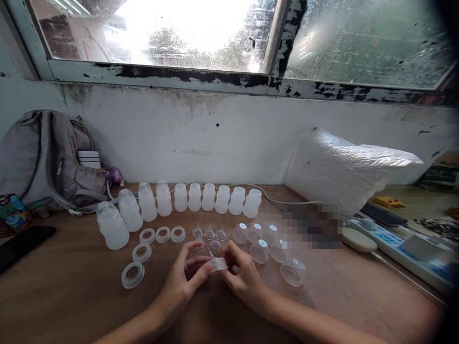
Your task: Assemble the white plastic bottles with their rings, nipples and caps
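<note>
My left hand (pixel 188 274) and my right hand (pixel 245 277) meet over the table, both closed on a translucent bottle collar ring (pixel 218 265). The ring is held on its edge between thumbs and fingers. A thin clear tip shows just above it, perhaps part of a nipple; the fingers hide the rest. Right behind the hands lie several clear bottle nipples (pixel 209 233). Left of them, loose collar rings (pixel 163 234) form a curve on the table. Several clear dome caps (pixel 258 251) with whitish tops lie beyond my right hand.
A row of frosted baby bottles (pixel 208 198) stands along the back; the leftmost ones (pixel 113 227) wear clear caps. A grey backpack (pixel 43 157) and a phone (pixel 27 246) are at left. At right are a silvery padded bag (pixel 344 167) and a power strip (pixel 405 253) with cords.
</note>
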Demonstrator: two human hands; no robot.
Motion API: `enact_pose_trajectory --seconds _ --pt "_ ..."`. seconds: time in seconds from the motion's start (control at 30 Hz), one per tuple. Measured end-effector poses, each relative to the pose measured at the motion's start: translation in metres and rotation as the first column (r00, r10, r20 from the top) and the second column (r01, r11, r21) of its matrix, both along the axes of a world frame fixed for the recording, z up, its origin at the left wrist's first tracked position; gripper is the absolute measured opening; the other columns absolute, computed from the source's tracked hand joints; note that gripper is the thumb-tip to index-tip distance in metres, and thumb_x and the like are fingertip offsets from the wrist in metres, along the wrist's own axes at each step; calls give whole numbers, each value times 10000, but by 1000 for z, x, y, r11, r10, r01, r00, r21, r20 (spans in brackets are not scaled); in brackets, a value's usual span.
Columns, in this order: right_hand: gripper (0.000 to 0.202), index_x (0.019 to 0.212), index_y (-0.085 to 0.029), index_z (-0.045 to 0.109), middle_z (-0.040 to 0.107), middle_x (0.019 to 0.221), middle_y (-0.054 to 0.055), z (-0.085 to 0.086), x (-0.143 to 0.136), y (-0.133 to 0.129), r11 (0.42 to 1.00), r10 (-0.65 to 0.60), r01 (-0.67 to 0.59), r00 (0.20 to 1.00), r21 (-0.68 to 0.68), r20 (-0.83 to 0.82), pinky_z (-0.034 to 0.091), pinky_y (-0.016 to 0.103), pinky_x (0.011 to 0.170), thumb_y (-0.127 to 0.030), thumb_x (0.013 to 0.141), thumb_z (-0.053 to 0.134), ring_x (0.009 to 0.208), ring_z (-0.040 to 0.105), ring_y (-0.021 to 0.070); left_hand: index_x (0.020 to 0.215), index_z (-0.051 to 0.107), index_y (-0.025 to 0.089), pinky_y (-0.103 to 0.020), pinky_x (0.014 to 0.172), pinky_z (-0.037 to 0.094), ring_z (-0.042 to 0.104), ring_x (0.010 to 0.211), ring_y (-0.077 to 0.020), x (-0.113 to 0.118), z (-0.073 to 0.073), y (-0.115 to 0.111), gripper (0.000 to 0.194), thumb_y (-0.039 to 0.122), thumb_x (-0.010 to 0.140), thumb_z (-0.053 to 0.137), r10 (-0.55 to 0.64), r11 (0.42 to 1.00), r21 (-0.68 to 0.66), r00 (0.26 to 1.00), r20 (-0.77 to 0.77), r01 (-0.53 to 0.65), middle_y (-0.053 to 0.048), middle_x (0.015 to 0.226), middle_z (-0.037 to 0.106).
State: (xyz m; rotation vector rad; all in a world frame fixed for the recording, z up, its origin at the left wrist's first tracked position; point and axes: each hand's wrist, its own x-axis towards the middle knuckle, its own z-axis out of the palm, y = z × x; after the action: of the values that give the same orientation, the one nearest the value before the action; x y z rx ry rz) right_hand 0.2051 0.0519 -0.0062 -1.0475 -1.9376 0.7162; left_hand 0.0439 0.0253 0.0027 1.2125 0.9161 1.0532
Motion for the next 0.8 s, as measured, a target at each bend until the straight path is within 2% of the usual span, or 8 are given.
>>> enact_pose_trajectory --seconds 0.07,0.17,0.27,0.37,0.5,0.8 --pt "129 682 -191 366 390 554 -56 1 -1 1 996 -31 29 999 -90 -26 300 192 461 -149 695 487 496 370 75 1038 399 204 -260 655 431 560 767 -152 0 1 0 305 357 789 489 37 999 31 999 -39 -36 -57 913 570" --pt "117 702 -190 361 400 583 -52 1 -1 2 984 -18 4 997 -178 -80 299 193 465 -200 739 471 506 376 74 955 473 188 -248 630 432 544 755 -149 -1 5 -1 223 344 796 471 -21 995 97 994 -105 31 -53 900 549" --pt "103 730 -190 365 410 611 -51 1 -2 3 975 10 -38 991 -220 -130 301 193 469 -210 752 464 513 383 72 981 488 196 -245 636 432 534 766 -151 -2 5 -3 217 296 788 481 -66 985 148 987 -146 87 -48 888 545" --pt "115 720 -191 362 398 598 -58 1 -3 3 973 5 -36 991 -228 -133 296 191 474 -189 735 476 513 368 70 1051 487 211 -253 650 430 537 739 -146 -2 0 -2 288 254 767 501 -63 980 174 979 -192 97 -45 890 542" --pt "119 705 -190 350 377 587 -61 2 -4 3 975 2 -31 991 -220 -132 289 189 483 -165 728 464 528 345 71 1111 478 231 -245 599 426 541 686 -138 -2 -5 -2 379 230 734 521 -55 986 143 977 -205 85 -47 917 525" --pt "122 694 -189 339 362 606 -57 -3 -7 4 978 -11 -23 987 -209 -159 275 191 498 -126 696 444 554 327 74 1108 479 230 -242 612 421 529 701 -141 -2 7 -8 431 176 684 537 -94 983 137 975 -202 123 -41 915 522"
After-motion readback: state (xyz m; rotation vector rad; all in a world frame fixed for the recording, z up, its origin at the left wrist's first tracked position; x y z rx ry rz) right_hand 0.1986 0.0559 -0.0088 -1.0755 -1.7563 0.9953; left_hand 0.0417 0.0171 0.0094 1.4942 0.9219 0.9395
